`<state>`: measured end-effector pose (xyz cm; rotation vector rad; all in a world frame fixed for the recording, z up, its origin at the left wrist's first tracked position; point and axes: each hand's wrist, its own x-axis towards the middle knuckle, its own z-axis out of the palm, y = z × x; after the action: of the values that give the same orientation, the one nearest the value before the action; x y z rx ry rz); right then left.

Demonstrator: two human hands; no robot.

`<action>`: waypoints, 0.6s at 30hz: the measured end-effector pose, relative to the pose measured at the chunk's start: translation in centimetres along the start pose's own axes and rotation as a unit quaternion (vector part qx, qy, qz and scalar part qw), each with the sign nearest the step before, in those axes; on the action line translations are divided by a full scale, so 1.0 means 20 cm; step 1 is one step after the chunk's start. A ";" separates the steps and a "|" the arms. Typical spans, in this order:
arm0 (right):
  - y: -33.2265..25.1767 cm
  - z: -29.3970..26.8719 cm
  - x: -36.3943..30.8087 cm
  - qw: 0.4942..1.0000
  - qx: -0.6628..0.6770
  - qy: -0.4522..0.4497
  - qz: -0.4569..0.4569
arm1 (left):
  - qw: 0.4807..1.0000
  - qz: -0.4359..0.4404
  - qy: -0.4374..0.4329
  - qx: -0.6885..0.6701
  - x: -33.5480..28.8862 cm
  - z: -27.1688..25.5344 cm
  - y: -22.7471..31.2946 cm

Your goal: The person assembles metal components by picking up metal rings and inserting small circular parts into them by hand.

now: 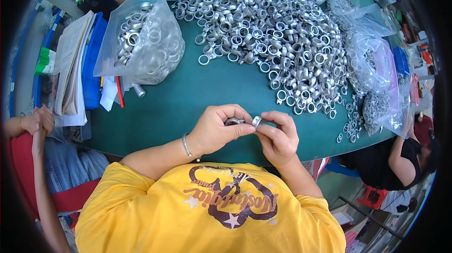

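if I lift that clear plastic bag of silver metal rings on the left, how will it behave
The clear plastic bag will probably sag and shift, since its thin film looks creased. It's likely heavy for its size, with many silver metal rings inside.

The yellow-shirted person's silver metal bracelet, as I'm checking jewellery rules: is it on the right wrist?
No, the silver metal bracelet circles the left wrist.

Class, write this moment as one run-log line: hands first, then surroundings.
left hand: holding metal ring part; right hand: holding small metal piece; ahead: heap of metal rings; left: translucent bag of rings
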<state>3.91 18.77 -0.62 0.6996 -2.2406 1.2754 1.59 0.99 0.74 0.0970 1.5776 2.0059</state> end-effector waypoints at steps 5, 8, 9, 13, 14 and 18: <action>0.01 0.02 -0.01 0.966 0.193 0.025 0.168 | 0.988 0.124 0.008 0.086 -0.01 0.00 -0.02; 0.02 0.02 -0.02 0.873 0.362 0.037 0.323 | 0.980 0.157 0.008 0.122 -0.01 0.00 -0.02; 0.01 0.00 -0.01 0.839 0.404 0.026 0.364 | 0.977 0.165 0.007 0.137 -0.01 0.00 -0.01; 0.04 -0.02 -0.03 0.767 0.514 -0.053 0.381 | 0.979 0.156 0.004 0.133 -0.01 0.02 0.00; 0.03 -0.02 -0.03 0.782 0.510 -0.031 0.358 | 0.970 0.186 0.002 0.153 -0.01 0.02 -0.02; 0.00 0.01 0.00 0.905 0.382 0.057 0.179 | 0.999 -0.033 0.034 0.019 -0.01 0.00 0.00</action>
<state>3.86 18.64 -0.77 0.4417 -1.7768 2.3609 1.86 0.97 0.78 -0.0077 1.6396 1.9477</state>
